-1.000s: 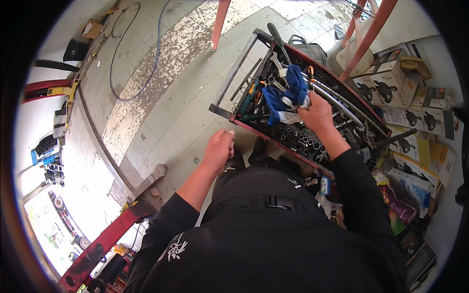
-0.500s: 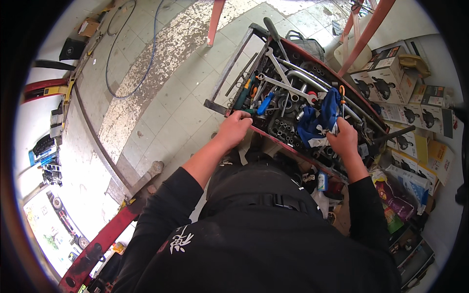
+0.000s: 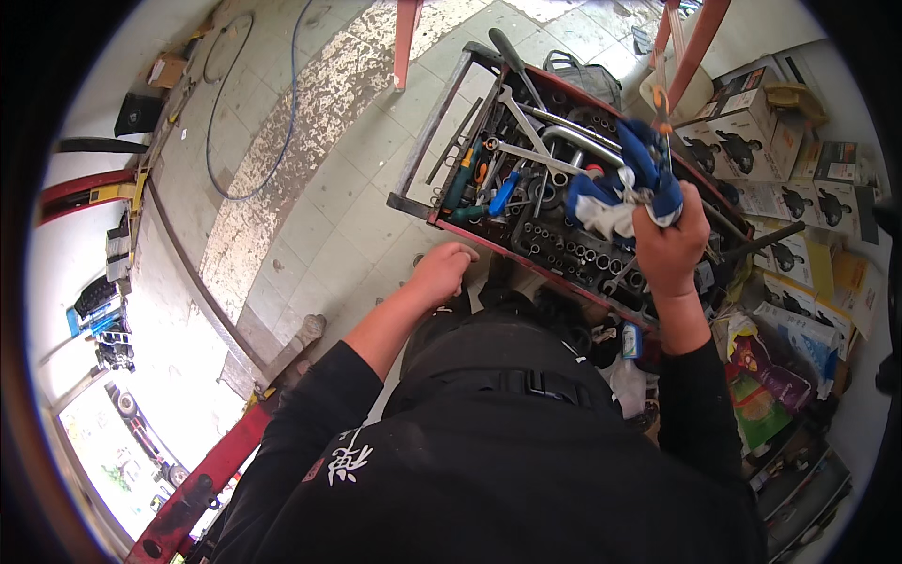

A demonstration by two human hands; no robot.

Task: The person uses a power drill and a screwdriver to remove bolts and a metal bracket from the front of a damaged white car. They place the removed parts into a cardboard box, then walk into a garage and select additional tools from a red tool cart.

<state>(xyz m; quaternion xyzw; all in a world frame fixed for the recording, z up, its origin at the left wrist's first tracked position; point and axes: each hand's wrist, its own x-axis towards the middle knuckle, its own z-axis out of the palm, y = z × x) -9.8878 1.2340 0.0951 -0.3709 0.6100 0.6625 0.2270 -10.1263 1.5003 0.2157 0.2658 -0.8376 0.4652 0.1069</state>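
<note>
My right hand (image 3: pixel 673 242) is closed round a bunched blue-and-white cloth bundle (image 3: pixel 606 214), perhaps work gloves, held above the right part of the tool tray (image 3: pixel 554 267). An orange-handled tool (image 3: pixel 661 105) sticks up from the same grip; its lower part is hidden by hand and cloth. Fingers curled, my left hand (image 3: pixel 445 274) hovers just off the tray's front rim, with nothing visible in it. Below the bundle lie several sockets (image 3: pixel 556 246). Farther left in the tray are a combination wrench (image 3: pixel 532 156), a blue-handled tool (image 3: pixel 505 195) and a green-handled screwdriver (image 3: pixel 458 180).
A long dark-gripped bar (image 3: pixel 507 52) leans over the tray's back left corner. Red metal legs (image 3: pixel 406 47) stand behind. Cardboard boxes (image 3: pixel 742 141) and bags (image 3: pixel 763 376) crowd the right side. A hose (image 3: pixel 291 113) crosses the tiled floor at left.
My right hand has lifted the cloth bundle and orange-handled tool up from the tray, uncovering sockets. My left hand has drawn back from the tray's front rim toward my body.
</note>
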